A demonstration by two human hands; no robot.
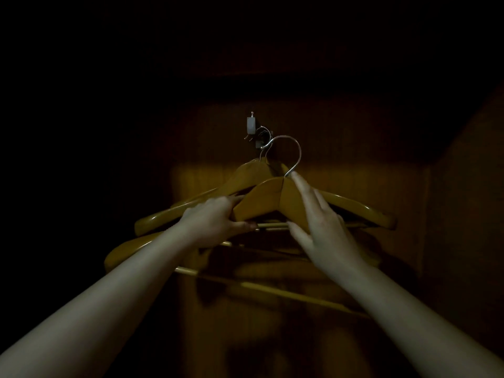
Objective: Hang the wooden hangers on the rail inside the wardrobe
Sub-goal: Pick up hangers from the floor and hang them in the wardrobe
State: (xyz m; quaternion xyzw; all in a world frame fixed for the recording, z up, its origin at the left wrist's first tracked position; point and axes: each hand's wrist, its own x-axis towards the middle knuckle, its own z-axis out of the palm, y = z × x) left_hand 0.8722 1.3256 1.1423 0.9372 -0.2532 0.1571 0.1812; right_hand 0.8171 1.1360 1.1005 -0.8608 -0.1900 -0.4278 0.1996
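Note:
I look into a dark wardrobe. A wooden hanger (266, 199) with a metal hook (289, 151) is held up in the middle. My left hand (215, 216) grips its left shoulder and lower bar. My right hand (317, 222) lies over its right shoulder, forefinger stretched up to the hook's base and thumb near the bar. Behind it another wooden hanger (245, 175) hangs by its hook from a small metal fitting (252, 126). A third hanger (131, 252) shows lower left under my forearm. The rail itself is lost in the dark.
The wardrobe's wooden back panel (341, 148) is dimly lit; its right side wall (469, 203) stands close. A dark shelf or top edge (272, 83) runs above the fitting. Lower hanger bars (272, 291) cross beneath my hands.

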